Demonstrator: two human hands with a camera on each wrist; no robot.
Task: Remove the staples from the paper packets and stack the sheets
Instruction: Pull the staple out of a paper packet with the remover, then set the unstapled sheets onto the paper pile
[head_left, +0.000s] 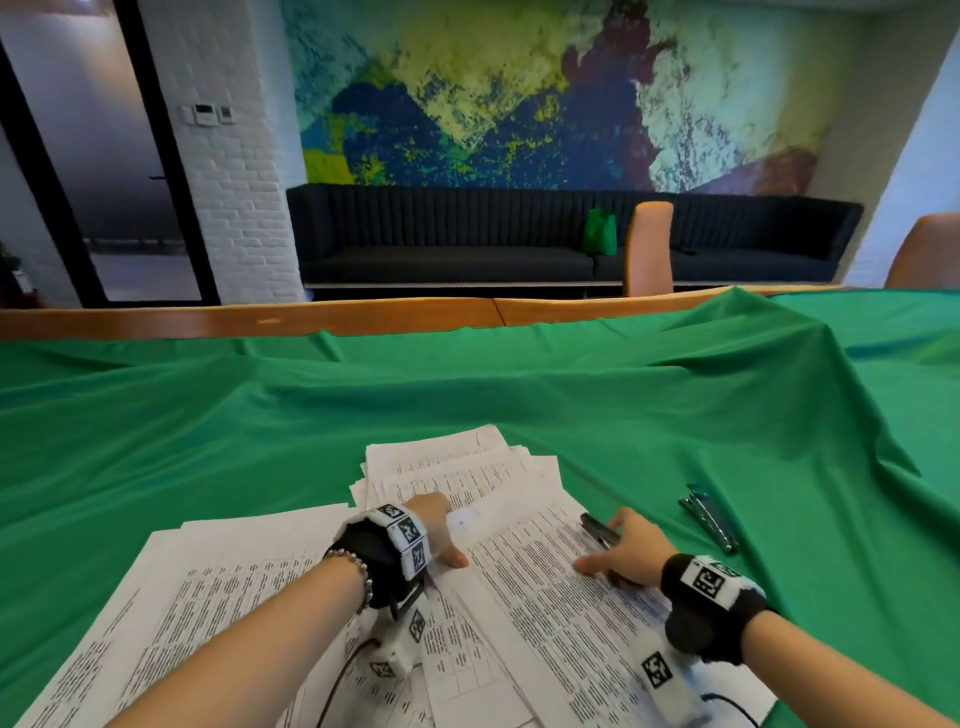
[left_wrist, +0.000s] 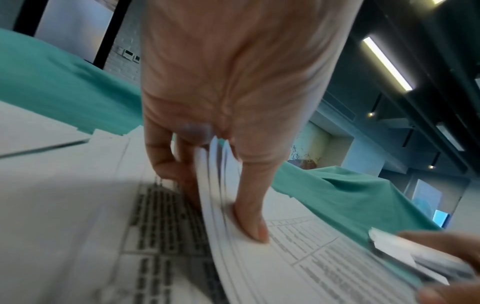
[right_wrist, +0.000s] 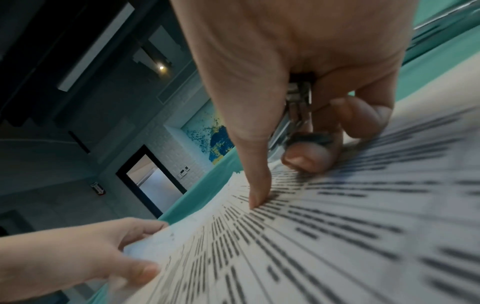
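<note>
A printed paper packet (head_left: 561, 587) lies on top of loose sheets on the green cloth (head_left: 519, 389). My left hand (head_left: 441, 538) pinches its upper left edge, thumb on top and fingers under the lifted sheets. The left wrist view shows that left hand (left_wrist: 215, 197) pinching the packet (left_wrist: 298, 257). My right hand (head_left: 618, 551) holds a dark staple remover (head_left: 600, 531) at the packet's upper right. In the right wrist view the right hand (right_wrist: 280, 181) presses its index finger on the packet (right_wrist: 311, 236), other fingers curled round the metal staple remover (right_wrist: 298, 107).
More printed sheets (head_left: 208, 597) spread to the left and a loose pile (head_left: 457, 467) lies behind the hands. A metal stapler (head_left: 709, 519) rests on the cloth to the right. The cloth is rumpled at the right; two orange chairs (head_left: 649, 249) stand beyond the table's wooden edge (head_left: 260, 319).
</note>
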